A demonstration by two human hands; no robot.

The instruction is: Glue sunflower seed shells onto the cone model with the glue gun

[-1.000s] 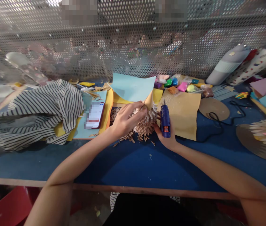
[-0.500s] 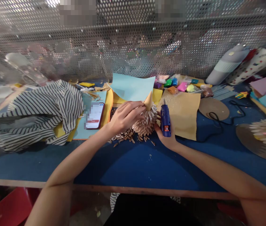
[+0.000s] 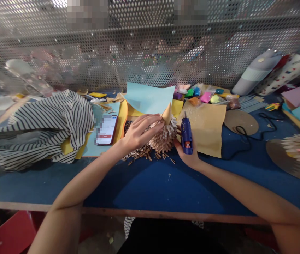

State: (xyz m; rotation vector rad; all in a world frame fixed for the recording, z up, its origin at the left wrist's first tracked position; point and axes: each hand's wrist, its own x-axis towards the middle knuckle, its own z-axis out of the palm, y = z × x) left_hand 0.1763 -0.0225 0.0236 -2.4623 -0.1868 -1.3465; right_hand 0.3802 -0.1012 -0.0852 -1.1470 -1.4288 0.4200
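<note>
A paper cone [image 3: 164, 135] covered in overlapping sunflower seed shells stands tilted above the table, its bare tan tip pointing up. My left hand [image 3: 141, 132] grips the cone's left side, fingers lying across the shells. My right hand [image 3: 187, 153] holds a blue hot glue gun [image 3: 186, 135] upright, nozzle up, right beside the cone. Its fingers also touch the cone's right side. Loose seed shells [image 3: 139, 153] lie in a heap under my left hand.
A striped cloth [image 3: 41, 130] and a phone [image 3: 106, 129] on pale blue paper lie left. Blue card [image 3: 150, 98] and kraft paper [image 3: 205, 128] stand behind the hands. A shell-covered disc [image 3: 295, 155] sits right. A perforated metal screen [image 3: 150, 46] runs along the back.
My left hand has shifted slightly back along the cone, and its fingers sit a little looser. The right hand and glue gun stay nearly where they were.
</note>
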